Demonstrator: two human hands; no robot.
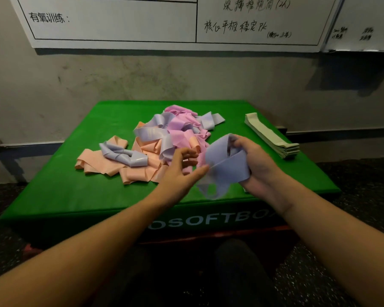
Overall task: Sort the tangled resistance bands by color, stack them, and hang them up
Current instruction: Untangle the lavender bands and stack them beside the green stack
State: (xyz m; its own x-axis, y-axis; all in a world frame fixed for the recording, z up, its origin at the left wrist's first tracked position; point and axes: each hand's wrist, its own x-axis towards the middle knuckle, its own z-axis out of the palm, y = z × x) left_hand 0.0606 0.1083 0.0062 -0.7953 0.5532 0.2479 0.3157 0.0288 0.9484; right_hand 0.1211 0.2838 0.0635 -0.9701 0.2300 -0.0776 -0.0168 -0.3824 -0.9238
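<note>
Tangled heap of peach, pink, lavender bands (162,140) mid-box, pale green stack (272,137) far right, one lavender band (225,167) lifted

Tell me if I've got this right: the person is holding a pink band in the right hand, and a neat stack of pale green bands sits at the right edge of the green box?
Not quite. The head view shows the right hand gripping a lavender band, not a pink one; the pink bands lie in the tangled pile. The rest holds: the stack of pale green bands sits at the right edge of the green box.

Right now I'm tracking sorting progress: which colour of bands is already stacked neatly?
The pale green bands, stacked flat at the box's right edge; pink, peach and lavender remain tangled.
</note>
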